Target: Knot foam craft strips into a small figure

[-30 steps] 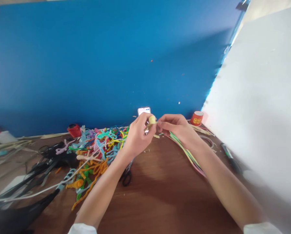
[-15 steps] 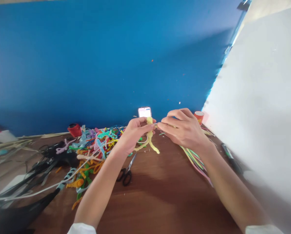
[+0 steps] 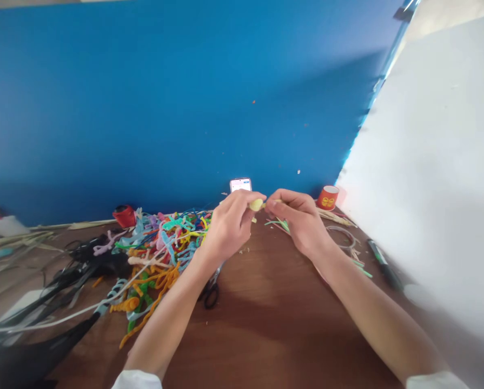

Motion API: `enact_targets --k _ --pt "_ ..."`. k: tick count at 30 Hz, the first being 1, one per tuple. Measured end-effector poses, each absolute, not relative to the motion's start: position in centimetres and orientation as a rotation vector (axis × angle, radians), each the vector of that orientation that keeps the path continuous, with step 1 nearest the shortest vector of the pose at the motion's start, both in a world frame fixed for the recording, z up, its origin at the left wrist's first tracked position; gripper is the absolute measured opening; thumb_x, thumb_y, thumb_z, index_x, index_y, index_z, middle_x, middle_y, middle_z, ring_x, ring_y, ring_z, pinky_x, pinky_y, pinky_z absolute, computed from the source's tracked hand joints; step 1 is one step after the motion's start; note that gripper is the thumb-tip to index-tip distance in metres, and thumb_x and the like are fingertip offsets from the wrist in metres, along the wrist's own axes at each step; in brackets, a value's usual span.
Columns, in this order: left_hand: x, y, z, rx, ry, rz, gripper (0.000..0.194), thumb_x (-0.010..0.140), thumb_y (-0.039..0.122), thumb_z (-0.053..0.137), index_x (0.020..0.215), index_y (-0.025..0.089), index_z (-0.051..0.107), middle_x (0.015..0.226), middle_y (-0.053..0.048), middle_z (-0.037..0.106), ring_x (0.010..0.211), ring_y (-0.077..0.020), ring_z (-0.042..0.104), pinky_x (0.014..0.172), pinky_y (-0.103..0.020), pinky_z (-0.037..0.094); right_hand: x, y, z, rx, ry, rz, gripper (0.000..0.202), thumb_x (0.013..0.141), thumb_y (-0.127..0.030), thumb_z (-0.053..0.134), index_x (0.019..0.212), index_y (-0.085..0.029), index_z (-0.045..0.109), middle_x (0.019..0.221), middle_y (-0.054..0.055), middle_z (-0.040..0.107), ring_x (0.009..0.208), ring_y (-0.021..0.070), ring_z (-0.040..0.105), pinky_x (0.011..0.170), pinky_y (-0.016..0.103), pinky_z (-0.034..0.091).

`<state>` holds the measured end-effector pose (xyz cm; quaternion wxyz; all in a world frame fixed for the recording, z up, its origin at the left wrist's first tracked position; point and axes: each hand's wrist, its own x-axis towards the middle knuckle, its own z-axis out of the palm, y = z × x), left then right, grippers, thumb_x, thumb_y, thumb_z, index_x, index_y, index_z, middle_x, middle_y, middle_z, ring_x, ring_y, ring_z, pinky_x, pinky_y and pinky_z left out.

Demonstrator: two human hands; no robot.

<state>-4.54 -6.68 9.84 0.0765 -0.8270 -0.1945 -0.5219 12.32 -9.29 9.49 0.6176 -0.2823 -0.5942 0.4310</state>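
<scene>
My left hand (image 3: 230, 224) is closed around a yellow pipe-cleaner figure (image 3: 257, 205), its rounded end showing between thumb and forefinger. Most of the figure is hidden by the fingers. Just to the right, my right hand (image 3: 296, 219) pinches a thin yellow strand at its fingertips, which seems to run to the figure; the fingers hide where it joins. Both hands are raised over the table close together. Below the left wrist lie black-handled scissors (image 3: 211, 296), partly covered by the forearm. Pale pipe cleaners (image 3: 362, 268) lie on the table under and beyond my right wrist.
A heap of coloured pipe cleaners (image 3: 166, 237) spreads on the left, crossed by a white cable (image 3: 79, 313). A lit phone (image 3: 240, 184) leans against the blue partition (image 3: 185, 108). To the right are a red paper cup (image 3: 328, 199) and a dark marker (image 3: 384, 263).
My left hand has turned over, so the figure's dangling legs are now hidden and its rounded end faces me. My right hand has lowered slightly and rotated, uncovering the red cup.
</scene>
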Motion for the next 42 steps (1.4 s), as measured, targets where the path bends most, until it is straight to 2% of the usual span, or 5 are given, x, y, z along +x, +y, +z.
enact_targets --k 15,25,30,36,42 --pt "-3.8 -7.2 10.4 -2.651 -0.941 -1.806 0.011 0.092 0.023 0.061 0.102 0.02 0.057 0.093 -0.002 0.07 0.081 -0.0119 0.066 0.072 -0.022 0.051 11.7 -9.9 10.1 -0.767 -1.091 1.285 0.016 0.076 -0.032 0.071 0.069 -0.019 0.064 0.066 -0.002 0.049 0.061 0.0115 0.041 0.062 0.029 0.035" --pt "-4.2 -7.0 11.2 -2.974 -1.486 -2.402 0.027 0.08 0.034 0.075 0.091 0.017 0.057 0.079 0.001 0.063 0.073 -0.0121 0.066 0.067 -0.023 0.05 14.1 -7.9 8.9 -0.801 -1.877 -0.81 0.013 0.097 -0.015 0.055 0.102 -0.021 0.065 0.071 0.0 0.065 0.066 0.0142 0.052 0.062 0.031 0.033" --pt "-4.6 -6.9 11.6 -3.119 -1.71 -2.475 0.036 0.07 0.035 0.084 0.093 0.015 0.064 0.075 -0.001 0.067 0.069 -0.0113 0.064 0.062 -0.021 0.048 14.5 -7.8 9.1 -0.693 -1.855 -1.165 0.011 0.093 -0.011 0.06 0.098 -0.02 0.062 0.071 -0.001 0.066 0.069 0.0139 0.052 0.059 0.03 0.033" --pt "-4.7 -6.4 11.1 -3.181 -1.616 -2.379 0.04 0.069 0.037 0.083 0.096 0.015 0.064 0.079 -0.002 0.068 0.072 -0.0145 0.067 0.066 -0.026 0.052 13.8 -7.9 9.0 -0.76 -1.945 -0.987 0.017 0.093 -0.006 0.052 0.097 -0.02 0.061 0.077 0.002 0.067 0.075 0.0172 0.05 0.063 0.031 0.034" --pt "-5.0 -5.6 10.4 -2.783 -0.964 -1.646 0.008 0.088 0.017 0.06 0.095 0.02 0.062 0.087 -0.002 0.069 0.076 -0.0139 0.063 0.071 -0.028 0.049 12.5 -8.3 8.8 -0.988 -1.799 0.203 0.017 0.095 -0.024 0.052 0.082 -0.021 0.062 0.073 0.002 0.059 0.074 0.0176 0.047 0.064 0.031 0.033"
